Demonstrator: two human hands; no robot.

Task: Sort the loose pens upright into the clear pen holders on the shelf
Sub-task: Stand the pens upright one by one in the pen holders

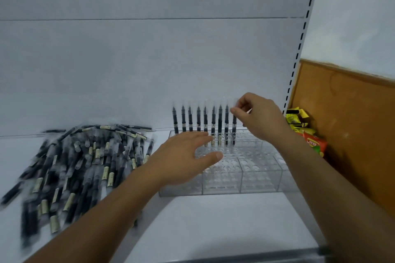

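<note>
Fingers [242, 102] of right hand [261, 119] pinch pen [234, 125] top; keep it plumb, seat fully in holder [256, 168], spread left hand [183, 156] steadying.

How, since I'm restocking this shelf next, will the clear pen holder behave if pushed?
The clear pen holder looks like rigid plastic, so probably stiff. Mostly empty on a smooth white shelf, it would likely slide easily. Low and wide, it seems unlikely to tip, despite upright pens in its back row.
</note>
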